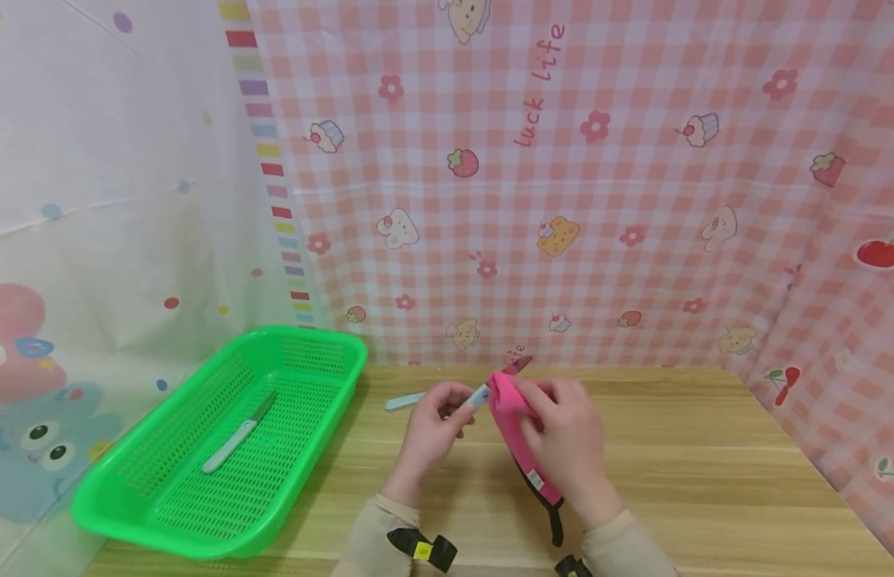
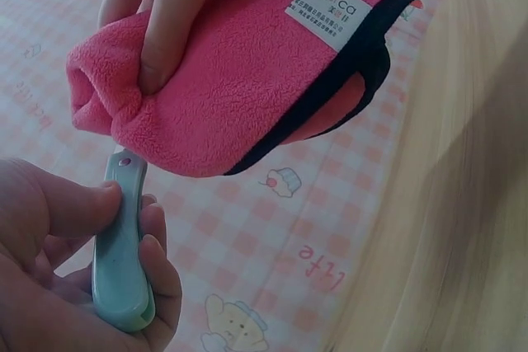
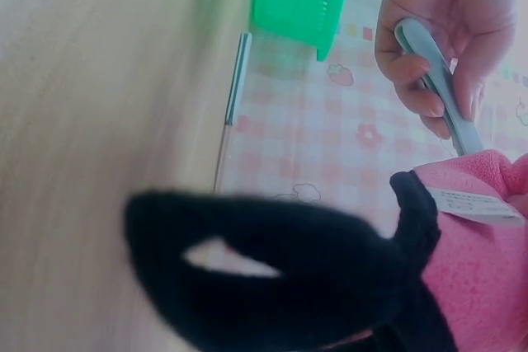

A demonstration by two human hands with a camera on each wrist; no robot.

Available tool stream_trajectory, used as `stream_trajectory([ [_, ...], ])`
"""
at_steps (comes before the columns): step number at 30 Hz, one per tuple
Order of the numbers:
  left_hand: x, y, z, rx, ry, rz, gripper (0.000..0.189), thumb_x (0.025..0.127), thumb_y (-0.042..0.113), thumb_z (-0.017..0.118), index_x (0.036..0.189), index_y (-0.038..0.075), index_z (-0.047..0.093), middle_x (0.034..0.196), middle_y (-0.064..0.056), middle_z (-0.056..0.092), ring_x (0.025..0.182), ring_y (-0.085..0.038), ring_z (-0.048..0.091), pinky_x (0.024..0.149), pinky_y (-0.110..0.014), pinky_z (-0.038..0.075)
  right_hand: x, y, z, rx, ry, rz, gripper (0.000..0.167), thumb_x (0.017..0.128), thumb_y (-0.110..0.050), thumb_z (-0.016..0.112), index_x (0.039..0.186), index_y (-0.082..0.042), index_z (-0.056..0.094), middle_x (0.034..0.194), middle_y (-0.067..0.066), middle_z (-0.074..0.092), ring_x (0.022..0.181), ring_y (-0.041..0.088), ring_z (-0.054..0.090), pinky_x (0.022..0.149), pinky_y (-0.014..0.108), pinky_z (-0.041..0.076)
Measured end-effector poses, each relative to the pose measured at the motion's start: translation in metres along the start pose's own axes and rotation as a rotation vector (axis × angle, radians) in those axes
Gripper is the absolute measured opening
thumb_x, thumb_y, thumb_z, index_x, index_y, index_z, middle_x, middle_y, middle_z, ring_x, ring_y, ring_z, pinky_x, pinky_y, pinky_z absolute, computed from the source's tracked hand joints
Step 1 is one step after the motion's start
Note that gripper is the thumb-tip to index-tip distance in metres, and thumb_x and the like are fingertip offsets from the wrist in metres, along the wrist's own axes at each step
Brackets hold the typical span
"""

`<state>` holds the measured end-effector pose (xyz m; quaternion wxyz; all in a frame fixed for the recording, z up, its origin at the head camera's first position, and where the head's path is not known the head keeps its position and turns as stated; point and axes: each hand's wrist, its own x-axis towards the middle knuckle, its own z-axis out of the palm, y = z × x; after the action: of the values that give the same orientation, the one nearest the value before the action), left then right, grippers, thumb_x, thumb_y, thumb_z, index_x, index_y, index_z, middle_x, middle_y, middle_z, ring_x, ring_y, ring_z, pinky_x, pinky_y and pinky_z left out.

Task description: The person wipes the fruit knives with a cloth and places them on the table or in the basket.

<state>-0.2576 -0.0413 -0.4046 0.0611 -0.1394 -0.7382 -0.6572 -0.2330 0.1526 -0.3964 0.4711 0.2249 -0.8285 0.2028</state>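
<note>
My left hand point(image 1: 435, 429) grips the pale blue handle point(image 2: 124, 237) of a folding knife. Its blade point(image 1: 519, 365) passes through a fold of a pink towel point(image 1: 515, 429), with the tip showing beyond the cloth. Pinching that towel around the blade is my right hand point(image 1: 571, 437), thumb and fingers pressed into the fabric. The towel hangs down with black edging, a white label point(image 2: 322, 12) and a black loop point(image 3: 330, 228). On the table behind my left hand lies another pale-handled knife point(image 1: 403, 401), partly hidden by that hand.
A green plastic basket point(image 1: 305, 457) stands at the left of the wooden table point(image 1: 706, 473). Inside it lies an unfolded knife point(image 1: 233, 443) with a pale handle. A pink checked cloth point(image 1: 620, 184) hangs behind the table's far edge.
</note>
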Motion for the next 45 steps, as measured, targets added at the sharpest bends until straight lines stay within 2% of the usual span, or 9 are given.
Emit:
stream_trajectory([
  [12, 0.0, -0.002, -0.001, 0.001, -0.019, 0.045, 0.01, 0.093, 0.001, 0.065, 0.103, 0.0, 0.067, 0.09, -0.01, 0.066, 0.074, -0.015, 0.062, 0.06, -0.026, 0.05, -0.001, 0.0, 0.004, 0.009, -0.01, 0.017, 0.034, 0.076, -0.007, 0.079, 0.109, -0.014, 0.075, 0.09, 0.01, 0.064, 0.078, 0.027, 0.056, 0.062, 0.041, 0.048],
  [20, 0.001, 0.0, -0.001, 0.013, -0.029, 0.025, 0.01, 0.094, 0.002, 0.065, 0.103, 0.001, 0.068, 0.091, -0.009, 0.066, 0.076, -0.016, 0.062, 0.061, -0.027, 0.05, 0.0, 0.002, 0.006, -0.016, -0.002, -0.003, 0.036, 0.073, -0.004, 0.081, 0.107, -0.012, 0.076, 0.089, 0.011, 0.064, 0.077, 0.029, 0.056, 0.063, 0.04, 0.048],
  [27, 0.001, -0.001, -0.002, 0.015, -0.033, 0.013, 0.01, 0.094, 0.002, 0.065, 0.103, 0.002, 0.068, 0.092, -0.009, 0.067, 0.077, -0.017, 0.063, 0.062, -0.028, 0.05, 0.002, 0.002, 0.005, -0.011, -0.024, 0.036, 0.031, 0.076, -0.006, 0.079, 0.107, -0.012, 0.076, 0.089, 0.011, 0.063, 0.077, 0.028, 0.055, 0.064, 0.041, 0.048],
  [36, 0.001, -0.001, -0.003, 0.013, -0.034, 0.008, 0.012, 0.094, 0.004, 0.065, 0.105, 0.002, 0.068, 0.093, -0.008, 0.066, 0.077, -0.019, 0.062, 0.06, -0.026, 0.048, 0.006, 0.012, 0.004, -0.029, 0.026, 0.033, 0.032, 0.072, -0.001, 0.079, 0.103, -0.009, 0.076, 0.087, 0.013, 0.063, 0.075, 0.031, 0.055, 0.063, 0.042, 0.047],
  [45, 0.001, -0.003, -0.005, 0.016, -0.047, 0.025, 0.011, 0.093, 0.0, 0.064, 0.103, 0.001, 0.068, 0.091, -0.008, 0.067, 0.075, -0.017, 0.061, 0.059, -0.024, 0.048, 0.011, 0.021, -0.004, -0.048, 0.021, 0.1, 0.031, 0.072, 0.0, 0.079, 0.103, -0.008, 0.076, 0.088, 0.014, 0.063, 0.076, 0.032, 0.055, 0.064, 0.042, 0.047],
])
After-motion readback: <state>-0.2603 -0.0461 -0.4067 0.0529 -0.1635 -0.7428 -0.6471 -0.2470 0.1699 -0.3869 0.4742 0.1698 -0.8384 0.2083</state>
